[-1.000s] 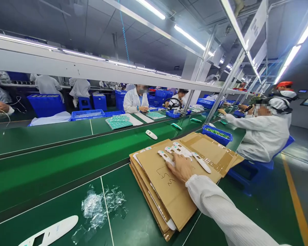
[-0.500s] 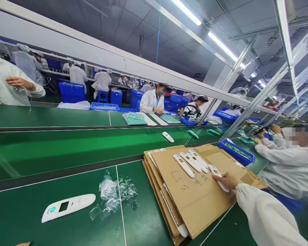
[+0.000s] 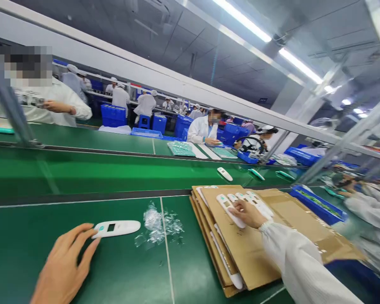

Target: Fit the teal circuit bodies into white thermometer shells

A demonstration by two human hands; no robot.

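A long white plastic casing (image 3: 123, 228) with a display window and a teal button lies on the green bench at left. My left hand (image 3: 66, 257) reaches its button end, thumb and fingers apart, fingertips at the edge. On the stacked cardboard sheets (image 3: 256, 257) sits a row of similar casings (image 3: 255, 199). My right hand (image 3: 248, 213) has its fingers curled on the leftmost casing (image 3: 223, 200) of that row, covering its middle. Crumpled clear film (image 3: 155, 223) lies between my left hand's casing and the cardboard.
Behind the bench runs a green conveyor belt (image 3: 114, 173) carrying a white casing (image 3: 224, 173) and teal pieces (image 3: 256, 174). A blue bin (image 3: 316, 204) of green parts stands beyond the cardboard at right. Co-workers in white coats (image 3: 199, 128) sit across the line and at right.
My view has turned left. My right hand has let go of the casing at the row's right end and moved to the leftmost one. My left hand has come up to the bench casing.
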